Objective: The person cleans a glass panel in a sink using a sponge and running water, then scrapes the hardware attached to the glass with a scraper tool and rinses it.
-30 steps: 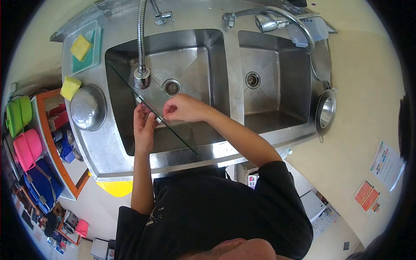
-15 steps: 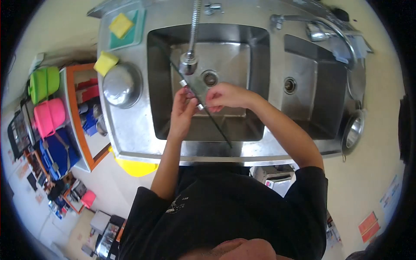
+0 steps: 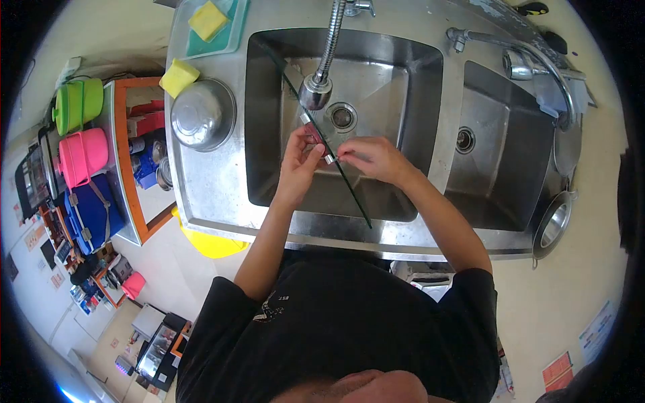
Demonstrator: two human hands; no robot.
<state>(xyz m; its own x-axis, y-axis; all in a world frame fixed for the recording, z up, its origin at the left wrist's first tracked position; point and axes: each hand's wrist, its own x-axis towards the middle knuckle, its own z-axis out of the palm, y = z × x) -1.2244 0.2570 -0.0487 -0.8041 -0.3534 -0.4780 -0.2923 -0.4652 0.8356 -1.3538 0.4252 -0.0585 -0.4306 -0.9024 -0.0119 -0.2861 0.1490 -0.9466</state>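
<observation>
A thin dark-green pane, seen nearly edge-on, slants over the left sink basin. Small silvery fittings sit on its left side, with something reddish between them. My left hand is closed around the reddish part with the fittings. On the pane's other side, my right hand has its thumb and fingers pinched at the lower fitting; what they grip, if anything, is too small to tell. The metal spray head hangs just above my left hand, close to the pane.
Left of the basin are an upturned metal bowl, a yellow sponge and a plastic tray with another sponge. A curved faucet reaches over the right basin. A metal strainer hangs at the right edge.
The view has shifted, so the sink and hands appear farther right. My right hand's fingers have changed pose slightly beside the lower fitting. My left hand keeps its hold.
</observation>
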